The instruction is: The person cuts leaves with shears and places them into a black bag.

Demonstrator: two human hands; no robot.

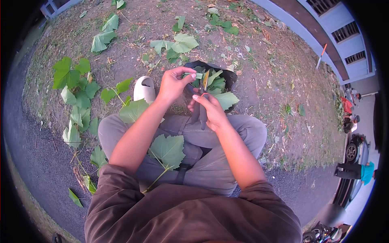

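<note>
My left hand [174, 84] is closed in a pinch on a short green plant cutting [199, 75], held just above the black bag. In my right hand [212, 108] are pruning shears [203, 113], gripped by their dark handles with the blades pointing up and away from me, close beside the cutting. Beneath both hands a black plastic bag [231, 79] stands open on the soil, holding green leaves [219, 84]. Across my lap lies a leafy stem with a broad lobed leaf [168, 150]. Another large leaf [133, 111] rests by my left knee.
Vine cuttings with lobed leaves [77, 93] are heaped on my left. More cut leaves [180, 43] lie on the soil ahead. A pale clog [144, 89] is near my left forearm. To the far right are a person in a teal shirt [367, 172] and a parked car [356, 154].
</note>
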